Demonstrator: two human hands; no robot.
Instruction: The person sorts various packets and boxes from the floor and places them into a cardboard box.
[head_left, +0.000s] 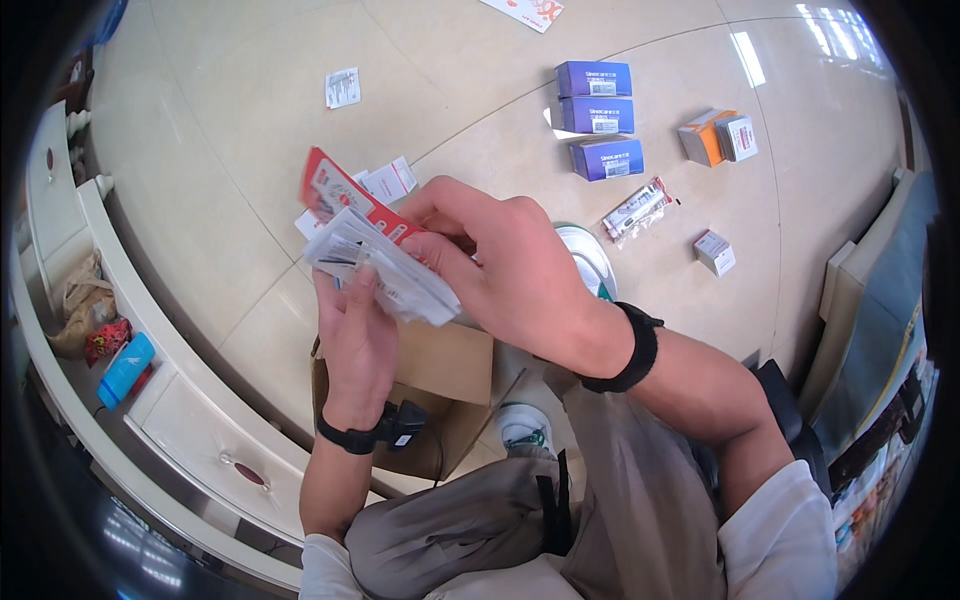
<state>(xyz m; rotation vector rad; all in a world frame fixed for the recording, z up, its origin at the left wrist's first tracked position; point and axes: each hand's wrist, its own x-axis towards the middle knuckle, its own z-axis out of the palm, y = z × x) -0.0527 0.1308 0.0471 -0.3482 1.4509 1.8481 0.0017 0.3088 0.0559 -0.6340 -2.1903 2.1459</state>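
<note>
My left hand (356, 330) grips a thick stack of white paper packets (382, 274), its thumb lying across the top. A red printed card or packet (352, 187) sticks up behind the stack, and the fingers of my right hand (487, 255) pinch its lower end. Beyond the stack, partly covered by it, a white printed packet or small box (390, 180) lies on the floor. Below my hands stands an opened cardboard box (450, 360); its inside is mostly dark and hidden by my left wrist.
On the tiled floor (465, 105) lie three blue Sinocare boxes (596, 116), an orange box (703, 139) with white packets against it, a bagged pen-like device (637, 208), a small white box (714, 253) and a foil sachet (343, 88). A cream cabinet (202, 442) borders the left.
</note>
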